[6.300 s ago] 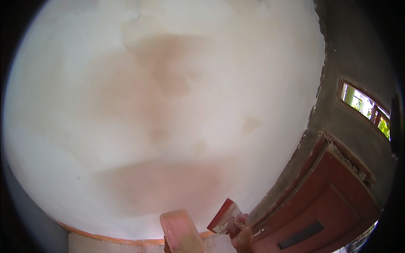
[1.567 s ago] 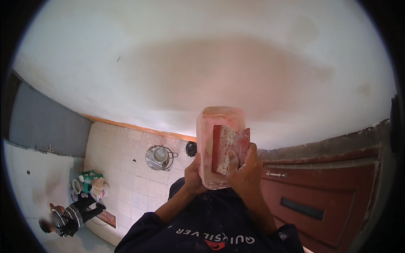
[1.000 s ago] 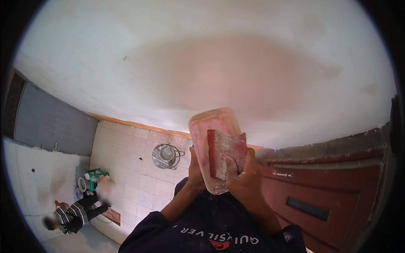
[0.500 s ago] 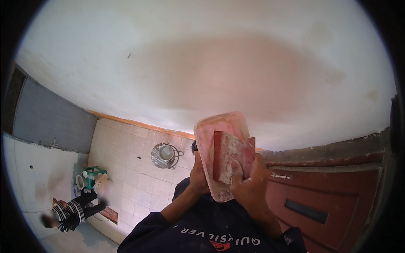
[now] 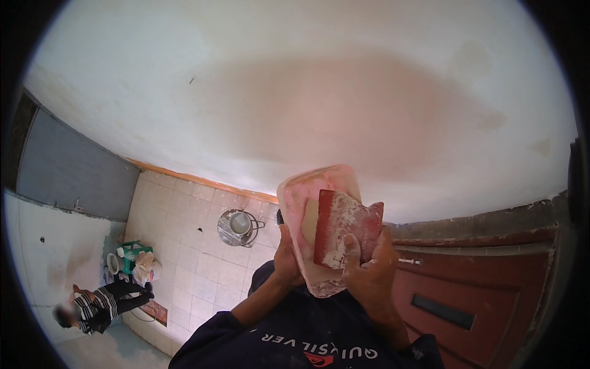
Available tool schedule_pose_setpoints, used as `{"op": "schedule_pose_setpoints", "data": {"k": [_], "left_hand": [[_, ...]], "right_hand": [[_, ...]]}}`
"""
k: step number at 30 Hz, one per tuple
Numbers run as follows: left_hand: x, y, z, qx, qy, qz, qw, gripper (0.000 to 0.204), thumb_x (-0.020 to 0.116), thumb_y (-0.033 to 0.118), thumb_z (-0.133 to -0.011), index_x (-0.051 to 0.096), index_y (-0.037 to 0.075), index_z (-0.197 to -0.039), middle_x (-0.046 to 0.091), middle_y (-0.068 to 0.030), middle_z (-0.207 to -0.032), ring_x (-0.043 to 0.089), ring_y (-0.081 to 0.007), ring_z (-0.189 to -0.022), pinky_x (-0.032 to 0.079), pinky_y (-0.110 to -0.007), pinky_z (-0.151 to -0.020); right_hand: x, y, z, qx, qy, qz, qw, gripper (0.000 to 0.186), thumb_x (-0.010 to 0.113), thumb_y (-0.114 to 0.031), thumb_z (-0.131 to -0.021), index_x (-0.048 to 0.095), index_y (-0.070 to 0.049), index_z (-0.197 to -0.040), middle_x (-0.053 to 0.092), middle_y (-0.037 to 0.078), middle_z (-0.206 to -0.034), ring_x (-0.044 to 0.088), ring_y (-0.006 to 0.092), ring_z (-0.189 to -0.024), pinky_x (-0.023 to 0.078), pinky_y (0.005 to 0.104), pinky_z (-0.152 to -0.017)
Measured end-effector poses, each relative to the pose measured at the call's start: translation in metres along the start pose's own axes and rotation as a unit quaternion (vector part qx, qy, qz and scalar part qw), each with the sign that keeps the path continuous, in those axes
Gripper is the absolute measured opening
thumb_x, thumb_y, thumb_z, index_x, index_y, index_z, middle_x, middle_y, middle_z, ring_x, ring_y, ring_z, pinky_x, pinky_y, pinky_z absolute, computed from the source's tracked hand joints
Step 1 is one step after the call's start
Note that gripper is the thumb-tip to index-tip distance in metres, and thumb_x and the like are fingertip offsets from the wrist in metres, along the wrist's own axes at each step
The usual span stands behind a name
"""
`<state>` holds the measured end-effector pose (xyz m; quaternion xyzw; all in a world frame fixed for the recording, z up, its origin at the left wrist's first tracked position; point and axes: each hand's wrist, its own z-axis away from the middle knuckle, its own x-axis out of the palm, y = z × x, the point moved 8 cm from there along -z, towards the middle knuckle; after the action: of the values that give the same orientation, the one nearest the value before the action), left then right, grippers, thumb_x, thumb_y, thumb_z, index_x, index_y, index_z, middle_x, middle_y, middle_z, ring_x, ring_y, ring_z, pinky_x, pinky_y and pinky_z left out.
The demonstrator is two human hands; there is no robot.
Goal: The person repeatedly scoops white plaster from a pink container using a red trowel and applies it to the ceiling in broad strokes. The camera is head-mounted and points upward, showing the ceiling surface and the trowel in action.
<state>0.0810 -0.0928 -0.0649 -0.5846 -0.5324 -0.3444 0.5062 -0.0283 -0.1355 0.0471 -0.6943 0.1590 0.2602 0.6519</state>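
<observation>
My left hand (image 5: 286, 263) grips the side of a shallow, pinkish plastic tray (image 5: 341, 176), its fingers partly hidden beneath. Inside the tray lies a beige patch of what looks like putty (image 5: 310, 222), with white residue smeared at the near end. A dark red flat scraper (image 5: 353, 237), caked with whitish paste, is held in my right hand (image 5: 372, 270), thumb pressed on its face. The blade overlaps the tray's right part; whether they touch I cannot tell. Ahead of both hands stands a pale wall (image 5: 332, 117) with a broad brownish-pink area.
On the tiled floor (image 5: 203, 264) to the left stands a round stool (image 5: 228, 237) bearing a small bucket (image 5: 240, 222). Farther left are a green stool (image 5: 130, 252) and a person (image 5: 101, 305) in striped clothing. A red-brown door (image 5: 479, 286) is close on the right.
The scraper and my right hand have shifted slightly right, uncovering more of the beige patch. The tray has moved a little left.
</observation>
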Motion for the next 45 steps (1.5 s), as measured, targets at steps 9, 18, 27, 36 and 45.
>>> {"op": "schedule_pose_setpoints", "data": {"k": [9,18,27,36,45], "left_hand": [[-0.005,0.005,0.004,-0.064,0.234,-0.420,0.874,0.067,0.026,0.054,-0.095,0.027,0.005,-0.140,0.043,-0.0151,-0.136,0.044,-0.0300,-0.123,0.034,-0.044,-0.105],[-0.004,0.016,0.000,-0.026,0.232,-0.379,0.895,0.069,0.026,0.055,-0.095,0.022,0.005,-0.142,0.037,-0.0146,-0.141,0.039,-0.0302,-0.128,0.031,-0.045,-0.107],[-0.006,0.006,-0.009,-0.022,0.164,-0.230,0.959,0.070,0.023,0.056,-0.095,0.019,0.006,-0.144,0.034,-0.0152,-0.142,0.036,-0.0311,-0.130,0.030,-0.046,-0.108],[-0.017,0.002,-0.005,-0.026,0.153,-0.128,0.980,0.070,0.023,0.057,-0.094,0.023,0.005,-0.142,0.039,-0.0162,-0.139,0.041,-0.0330,-0.126,0.035,-0.046,-0.105],[-0.009,0.008,-0.008,-0.024,0.180,-0.286,0.941,0.068,0.022,0.055,-0.096,0.028,0.002,-0.138,0.046,-0.0175,-0.132,0.049,-0.0333,-0.118,0.040,-0.046,-0.100]], "right_hand": [[0.019,-0.014,-0.006,-0.076,0.018,0.053,0.996,0.033,0.062,-0.014,-0.083,0.048,0.006,-0.104,0.062,0.028,-0.085,0.065,0.0397,-0.078,0.052,0.0411,-0.064],[-0.014,-0.006,-0.001,-0.054,0.049,-0.055,0.996,0.028,0.064,-0.010,-0.083,0.050,0.007,-0.099,0.062,0.022,-0.079,0.066,0.0346,-0.070,0.051,0.0365,-0.059],[-0.011,0.006,0.000,-0.050,0.031,-0.048,0.997,0.026,0.064,-0.011,-0.082,0.050,0.006,-0.096,0.061,0.024,-0.079,0.065,0.0344,-0.070,0.049,0.0368,-0.059],[-0.004,-0.008,-0.004,-0.057,0.033,0.076,0.995,0.024,0.062,-0.010,-0.080,0.050,0.004,-0.095,0.060,0.025,-0.071,0.062,0.0426,-0.063,0.048,0.0432,-0.053],[0.010,-0.011,-0.021,-0.083,0.016,0.048,0.995,0.021,0.064,-0.011,-0.082,0.052,0.004,-0.092,0.060,0.020,-0.074,0.062,0.0324,-0.064,0.047,0.0373,-0.060]]}}
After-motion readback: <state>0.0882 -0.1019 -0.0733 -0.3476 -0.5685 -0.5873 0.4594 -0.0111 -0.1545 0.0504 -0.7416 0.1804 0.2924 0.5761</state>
